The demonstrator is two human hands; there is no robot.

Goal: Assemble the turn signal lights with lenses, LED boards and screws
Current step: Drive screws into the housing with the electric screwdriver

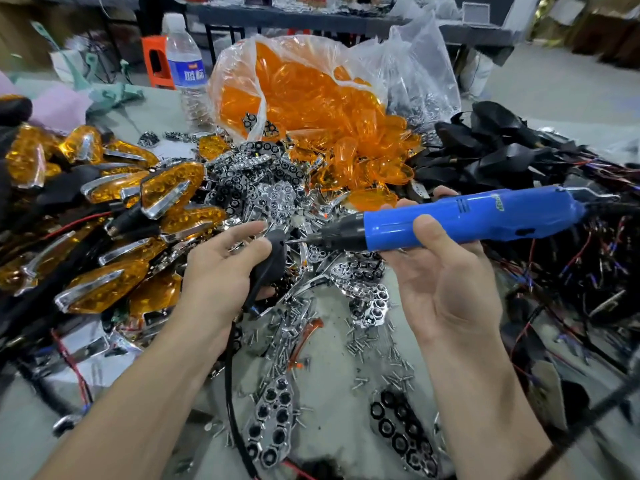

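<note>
Turn signal housing (277, 252), black, sits at the centre of the frame, gripped in the left hand (221, 271) with fingers and thumb curled round it. A black cable (229, 375) hangs from it toward the lower edge. The right hand (440, 285) is closed round a blue electric screwdriver (467, 220), thumb across the near side. The tool lies nearly level and its bit tip touches the housing's right face.

Chrome reflectors (273, 199) and loose screws (367, 344) lie scattered on the table (332, 386) under and behind the hands. Finished amber turn signals (104, 202) are heaped at the left. A clear bag of orange lenses (304, 91) stands at upper centre, with a water bottle (185, 64) just left of it. Black housings with wires (502, 154) are piled at the right.
</note>
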